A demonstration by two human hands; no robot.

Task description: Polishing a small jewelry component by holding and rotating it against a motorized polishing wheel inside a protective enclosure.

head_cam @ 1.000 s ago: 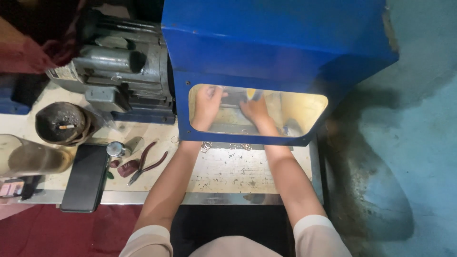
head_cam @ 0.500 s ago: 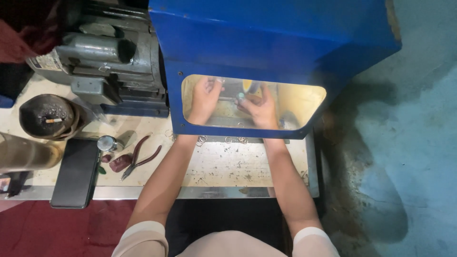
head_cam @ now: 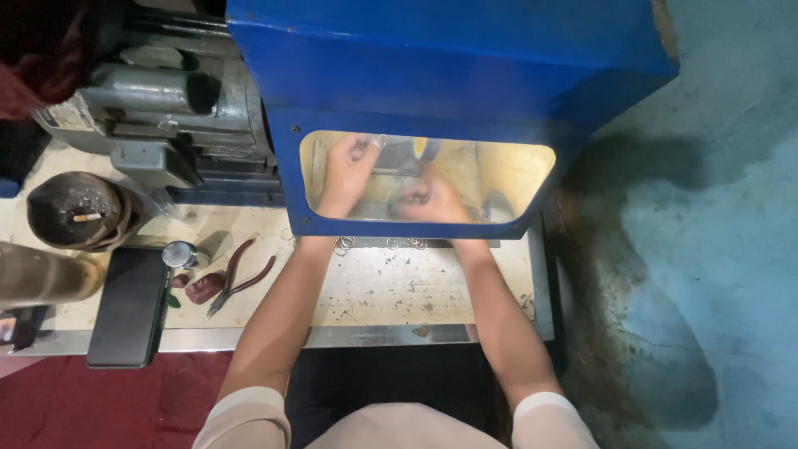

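Scratched cream worktable [head_cam: 374,287] beside stained teal floor [head_cam: 706,249]

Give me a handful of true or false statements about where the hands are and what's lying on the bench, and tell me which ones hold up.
1. Both hands are inside the blue hood, seen through its clear window. True.
2. The left hand rests on the pliers. False: it is raised inside the hood, and the pliers lie apart on the bench.
3. A dark phone lies at the bench's left front edge. True.
4. The right hand is outside the hood, on the bench. False: it is inside, behind the window.
5. A few small metal rings lie on the bench just below the window. True.
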